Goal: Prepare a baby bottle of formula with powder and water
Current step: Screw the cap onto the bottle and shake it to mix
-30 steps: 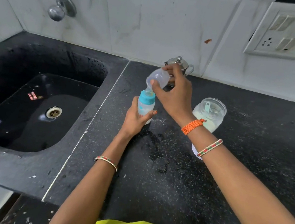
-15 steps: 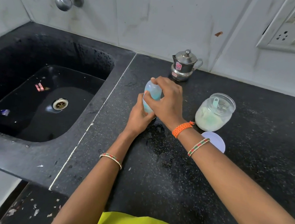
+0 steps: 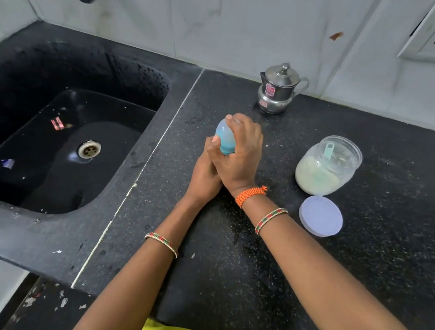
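Right hand (image 3: 239,154) fingers clamped over baby bottle's clear cap (image 3: 225,138), left hand (image 3: 205,174) fingers wrapped round the body below, bottle upright on black tabletop (image 3: 253,265); open powder jar (image 3: 327,164) right of fingers.

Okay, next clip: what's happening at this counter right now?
A person is closing up a baby bottle on the black counter beside the sink. The left hand grips the bottle low down, while the right hand wraps over its clear cap from above. To the right, the powder jar stands open with a scoop inside, its lid lying flat nearby. A small steel pot stands by the wall.
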Tool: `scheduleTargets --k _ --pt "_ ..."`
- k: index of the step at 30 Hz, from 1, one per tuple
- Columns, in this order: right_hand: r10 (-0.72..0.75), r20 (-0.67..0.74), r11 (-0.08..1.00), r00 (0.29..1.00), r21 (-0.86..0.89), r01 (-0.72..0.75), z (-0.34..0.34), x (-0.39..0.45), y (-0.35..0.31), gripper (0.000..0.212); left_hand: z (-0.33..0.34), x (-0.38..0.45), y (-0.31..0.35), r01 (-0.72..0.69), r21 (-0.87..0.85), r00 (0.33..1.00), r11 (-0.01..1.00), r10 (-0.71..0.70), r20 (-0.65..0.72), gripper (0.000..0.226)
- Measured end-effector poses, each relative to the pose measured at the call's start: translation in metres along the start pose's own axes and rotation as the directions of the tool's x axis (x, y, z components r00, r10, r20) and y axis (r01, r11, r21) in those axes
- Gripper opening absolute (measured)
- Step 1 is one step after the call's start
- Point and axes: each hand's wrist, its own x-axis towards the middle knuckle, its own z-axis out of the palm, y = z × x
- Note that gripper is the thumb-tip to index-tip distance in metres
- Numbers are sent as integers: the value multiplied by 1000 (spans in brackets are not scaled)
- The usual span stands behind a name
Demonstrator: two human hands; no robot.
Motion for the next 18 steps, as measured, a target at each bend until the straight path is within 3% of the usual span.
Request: scheduleTargets --k 5,10,13,18 --pt "18 8 1000 1000 24 -19 2 -5 3 39 0 0 -2 12 28 1000 1000 -12 -3 12" --pt "70 87 997 994 18 -72 -3 -10 0 44 1 -1 4 53 8 999 999 -53 -11 23" --pt "87 140 995 986 28 -92 -7 -12 0 47 1 -4 11 101 17 994 995 -101 -37 18" --pt "99 272 995 957 -1 -103 -26 -16 2 70 -5 -4 22 116 43 993 992 -116 -10 29"
